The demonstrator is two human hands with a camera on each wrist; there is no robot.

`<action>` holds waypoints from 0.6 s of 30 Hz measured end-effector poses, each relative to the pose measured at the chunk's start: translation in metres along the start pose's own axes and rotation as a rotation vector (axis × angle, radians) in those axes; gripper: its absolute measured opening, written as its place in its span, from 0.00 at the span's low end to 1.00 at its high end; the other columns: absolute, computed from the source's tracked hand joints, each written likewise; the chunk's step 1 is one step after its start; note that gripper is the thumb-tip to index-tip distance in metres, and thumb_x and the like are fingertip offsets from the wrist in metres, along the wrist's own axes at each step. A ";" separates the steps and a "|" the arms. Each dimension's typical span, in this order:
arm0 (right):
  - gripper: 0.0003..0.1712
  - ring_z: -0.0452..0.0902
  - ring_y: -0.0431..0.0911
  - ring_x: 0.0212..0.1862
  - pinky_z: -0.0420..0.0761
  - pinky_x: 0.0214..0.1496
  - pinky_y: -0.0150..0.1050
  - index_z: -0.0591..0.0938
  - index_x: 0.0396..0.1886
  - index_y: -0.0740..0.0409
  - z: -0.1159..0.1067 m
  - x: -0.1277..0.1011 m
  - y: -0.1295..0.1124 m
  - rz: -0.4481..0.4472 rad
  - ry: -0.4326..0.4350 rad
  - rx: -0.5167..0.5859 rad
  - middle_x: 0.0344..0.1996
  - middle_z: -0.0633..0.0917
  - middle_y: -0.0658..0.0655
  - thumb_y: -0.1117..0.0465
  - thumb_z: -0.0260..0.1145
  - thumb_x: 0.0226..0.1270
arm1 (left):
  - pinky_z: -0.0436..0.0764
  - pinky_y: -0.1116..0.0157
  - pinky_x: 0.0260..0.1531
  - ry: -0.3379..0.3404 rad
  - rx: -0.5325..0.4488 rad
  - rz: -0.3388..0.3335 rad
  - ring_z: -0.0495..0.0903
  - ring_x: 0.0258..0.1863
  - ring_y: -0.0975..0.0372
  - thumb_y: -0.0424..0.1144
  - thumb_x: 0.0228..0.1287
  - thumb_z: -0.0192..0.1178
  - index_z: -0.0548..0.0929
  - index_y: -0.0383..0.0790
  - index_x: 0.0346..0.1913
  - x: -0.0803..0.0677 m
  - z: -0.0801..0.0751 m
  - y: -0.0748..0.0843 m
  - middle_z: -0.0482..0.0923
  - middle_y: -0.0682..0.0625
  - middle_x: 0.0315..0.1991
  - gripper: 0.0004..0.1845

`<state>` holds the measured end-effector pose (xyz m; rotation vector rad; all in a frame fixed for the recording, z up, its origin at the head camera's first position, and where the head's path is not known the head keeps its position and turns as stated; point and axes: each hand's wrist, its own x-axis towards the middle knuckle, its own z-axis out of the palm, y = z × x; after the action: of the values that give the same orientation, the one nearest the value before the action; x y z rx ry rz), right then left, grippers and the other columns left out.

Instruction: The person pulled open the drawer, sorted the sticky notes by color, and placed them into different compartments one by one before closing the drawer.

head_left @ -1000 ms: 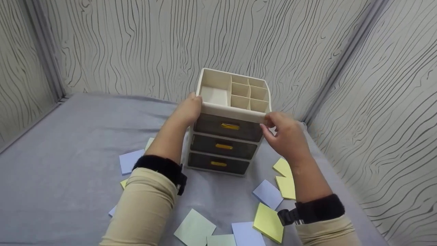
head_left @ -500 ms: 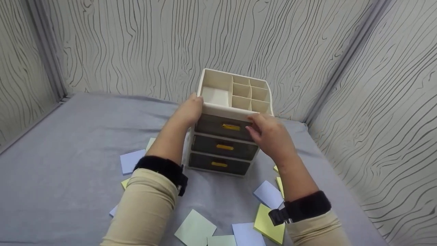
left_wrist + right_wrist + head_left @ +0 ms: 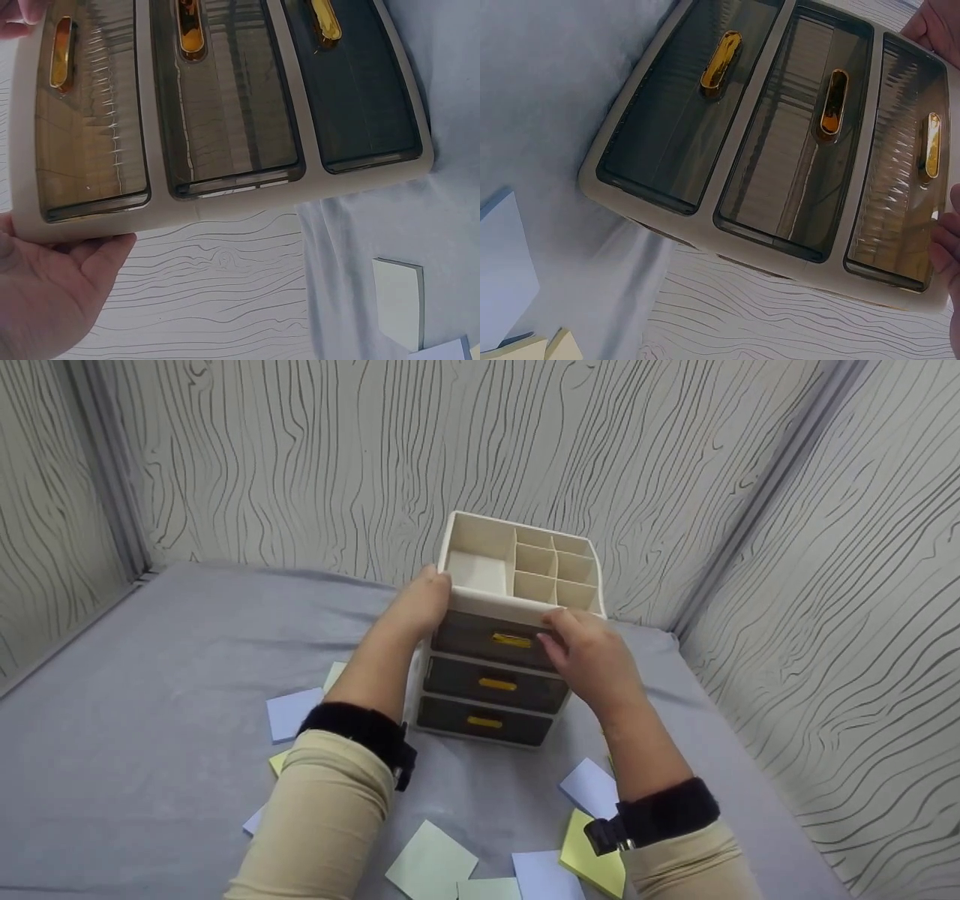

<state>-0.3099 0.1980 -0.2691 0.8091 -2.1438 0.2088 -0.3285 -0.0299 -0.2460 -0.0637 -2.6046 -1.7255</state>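
A cream desktop drawer organizer [image 3: 495,600] stands on the grey cloth. Three smoky see-through drawers with gold handles sit flush in its front, and a divided tray forms its top. My left hand [image 3: 420,601] holds the organizer's upper left side; in the left wrist view its palm and fingers [image 3: 105,262] lie along that side wall. My right hand [image 3: 592,649] is at the right part of the top drawer [image 3: 472,634], fingertips by the front rim and thumb apart below. The right wrist view shows only part of those fingers, beside that drawer, holding nothing visible.
Square paper pads lie around the organizer on the grey cloth [image 3: 187,697]: pale green [image 3: 431,859], blue [image 3: 546,876] and yellow [image 3: 592,855] in front, a blue one [image 3: 292,714] at left. A wood-patterned wall [image 3: 337,472] rises close behind.
My right hand has moved left from the organizer's upper right corner onto the front of the top drawer. My left hand keeps its place, and the drawers stay closed.
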 end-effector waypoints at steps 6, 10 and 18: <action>0.09 0.79 0.51 0.33 0.76 0.35 0.46 0.77 0.34 0.59 0.002 0.001 -0.001 -0.014 0.013 0.005 0.28 0.81 0.56 0.64 0.68 0.54 | 0.57 0.46 0.61 -0.006 -0.012 -0.004 0.58 0.65 0.50 0.48 0.70 0.28 0.55 0.43 0.68 -0.001 0.000 0.001 0.58 0.42 0.67 0.26; 0.09 0.78 0.52 0.32 0.76 0.35 0.46 0.78 0.34 0.59 0.004 0.001 -0.002 -0.041 0.004 0.004 0.28 0.81 0.56 0.65 0.68 0.54 | 0.57 0.47 0.61 -0.009 -0.010 0.003 0.59 0.64 0.50 0.47 0.70 0.28 0.55 0.42 0.67 0.000 0.000 0.001 0.58 0.42 0.66 0.26; 0.07 0.78 0.51 0.34 0.76 0.38 0.44 0.78 0.33 0.58 0.008 0.000 -0.005 -0.079 -0.026 -0.001 0.29 0.81 0.55 0.65 0.67 0.55 | 0.56 0.44 0.60 -0.029 -0.009 -0.011 0.55 0.66 0.48 0.48 0.70 0.27 0.51 0.44 0.69 -0.001 0.000 0.001 0.54 0.42 0.68 0.27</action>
<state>-0.3116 0.1906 -0.2746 0.8984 -2.1312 0.1575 -0.3272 -0.0299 -0.2451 -0.0751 -2.6226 -1.7528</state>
